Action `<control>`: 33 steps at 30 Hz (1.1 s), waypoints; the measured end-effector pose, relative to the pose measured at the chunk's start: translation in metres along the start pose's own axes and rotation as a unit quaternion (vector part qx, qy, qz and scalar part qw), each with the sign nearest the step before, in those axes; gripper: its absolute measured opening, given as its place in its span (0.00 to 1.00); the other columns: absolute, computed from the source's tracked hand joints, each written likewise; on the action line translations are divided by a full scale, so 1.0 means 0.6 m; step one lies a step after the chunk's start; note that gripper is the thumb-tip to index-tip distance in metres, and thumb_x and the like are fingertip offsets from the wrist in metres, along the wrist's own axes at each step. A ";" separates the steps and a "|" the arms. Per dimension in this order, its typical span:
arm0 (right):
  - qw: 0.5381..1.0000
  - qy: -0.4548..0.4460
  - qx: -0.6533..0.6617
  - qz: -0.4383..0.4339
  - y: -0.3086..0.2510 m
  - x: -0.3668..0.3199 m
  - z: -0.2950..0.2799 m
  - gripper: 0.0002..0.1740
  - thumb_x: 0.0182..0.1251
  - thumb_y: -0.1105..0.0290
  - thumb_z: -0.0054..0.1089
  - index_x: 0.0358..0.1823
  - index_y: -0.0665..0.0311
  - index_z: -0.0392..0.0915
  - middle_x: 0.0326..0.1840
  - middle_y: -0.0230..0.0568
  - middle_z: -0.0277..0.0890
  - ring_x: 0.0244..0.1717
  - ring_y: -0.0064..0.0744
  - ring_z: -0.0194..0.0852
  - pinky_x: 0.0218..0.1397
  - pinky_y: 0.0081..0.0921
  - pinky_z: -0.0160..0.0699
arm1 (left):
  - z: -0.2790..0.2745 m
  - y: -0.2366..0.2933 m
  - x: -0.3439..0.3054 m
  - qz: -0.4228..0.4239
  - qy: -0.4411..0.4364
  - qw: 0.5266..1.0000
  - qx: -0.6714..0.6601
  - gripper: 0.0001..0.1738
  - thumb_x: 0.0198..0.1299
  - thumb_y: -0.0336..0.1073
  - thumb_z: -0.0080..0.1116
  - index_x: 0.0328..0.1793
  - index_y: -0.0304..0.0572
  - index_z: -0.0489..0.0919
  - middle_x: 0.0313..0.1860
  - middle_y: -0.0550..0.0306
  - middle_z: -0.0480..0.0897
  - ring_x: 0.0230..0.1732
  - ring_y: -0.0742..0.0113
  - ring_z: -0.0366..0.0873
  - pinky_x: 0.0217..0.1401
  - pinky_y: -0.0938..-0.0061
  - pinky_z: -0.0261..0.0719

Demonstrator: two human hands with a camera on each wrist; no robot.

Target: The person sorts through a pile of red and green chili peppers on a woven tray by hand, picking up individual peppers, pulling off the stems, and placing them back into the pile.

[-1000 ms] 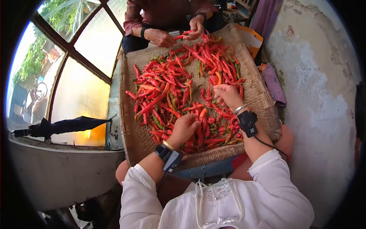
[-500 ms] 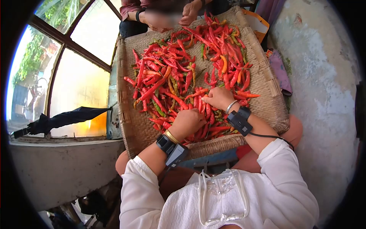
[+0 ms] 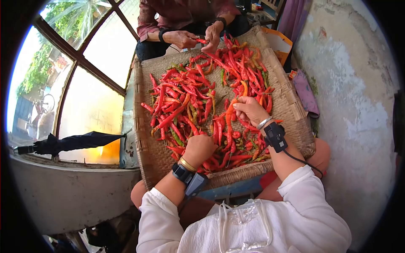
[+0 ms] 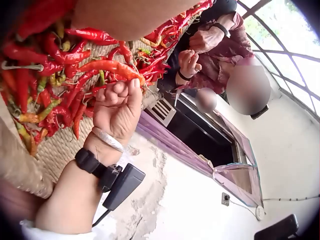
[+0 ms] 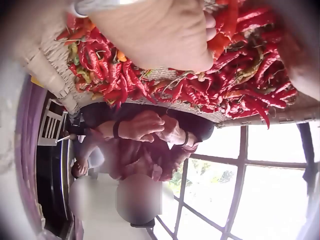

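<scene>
My right hand (image 3: 251,110) pinches an orange-red chili pepper (image 3: 229,119) by its upper end, and the pepper hangs down over the pile. In the left wrist view the same pepper (image 4: 110,67) points away from the thumb and fingertips. My left hand (image 3: 200,149) is lower and to the left, back upward, low over the chilies; its fingers are curled under and hidden, so I cannot tell what they hold. Red chili peppers (image 3: 173,95), with a few green and orange ones, lie heaped in the woven tray (image 3: 141,152).
Across the tray another person's hands (image 3: 182,39) hold a red chili (image 3: 202,41). A folded dark umbrella (image 3: 88,141) lies on the window ledge at left. A rough wall (image 3: 350,105) rises at right, with a purple cloth (image 3: 304,90) beside the tray.
My right hand came in close to the left hand, then moved away up and right, now with an orange-red chili. The left hand has turned more back-up. The head view tilted down and back.
</scene>
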State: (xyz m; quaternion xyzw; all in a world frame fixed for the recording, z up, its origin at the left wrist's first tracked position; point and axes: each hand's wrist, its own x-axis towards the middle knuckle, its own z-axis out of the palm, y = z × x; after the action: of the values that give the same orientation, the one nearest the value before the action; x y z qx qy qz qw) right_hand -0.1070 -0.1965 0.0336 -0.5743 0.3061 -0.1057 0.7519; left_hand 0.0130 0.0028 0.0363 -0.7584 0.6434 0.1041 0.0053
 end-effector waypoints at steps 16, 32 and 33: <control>0.800 -0.232 -0.553 -0.001 0.034 -0.021 0.046 0.12 0.51 0.62 0.62 0.34 0.61 0.79 0.32 0.39 0.79 0.36 0.36 0.77 0.41 0.31 0.73 | 0.014 -0.001 0.006 0.043 0.044 0.997 -0.052 0.11 0.50 0.43 0.59 0.30 0.43 0.78 0.26 0.56 0.77 0.28 0.57 0.78 0.27 0.63 0.76; 0.966 -0.077 -0.232 -0.086 0.008 -0.019 0.033 0.03 0.56 0.77 0.58 0.31 0.67 0.73 0.20 0.25 0.66 0.20 0.13 0.65 0.23 0.16 0.66 | 0.004 0.027 0.014 -0.029 0.014 0.856 -0.515 0.26 0.57 0.49 0.57 0.51 0.34 0.75 0.32 0.51 0.82 0.30 0.65 0.80 0.29 0.71 0.76; 0.976 -0.086 -0.192 -0.056 0.007 -0.023 0.040 0.09 0.59 0.77 0.55 0.42 0.68 0.72 0.20 0.25 0.65 0.20 0.13 0.64 0.21 0.13 0.65 | 0.000 0.026 0.017 -0.052 -0.022 0.821 -0.568 0.28 0.58 0.50 0.56 0.53 0.31 0.72 0.30 0.54 0.81 0.28 0.70 0.77 0.27 0.75 0.74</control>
State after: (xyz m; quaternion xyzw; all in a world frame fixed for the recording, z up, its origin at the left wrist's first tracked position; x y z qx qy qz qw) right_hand -0.1046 -0.1693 0.0381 -0.7309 0.2218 -0.0373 0.6443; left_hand -0.0006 -0.0097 0.0366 -0.6566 0.4298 0.4673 -0.4071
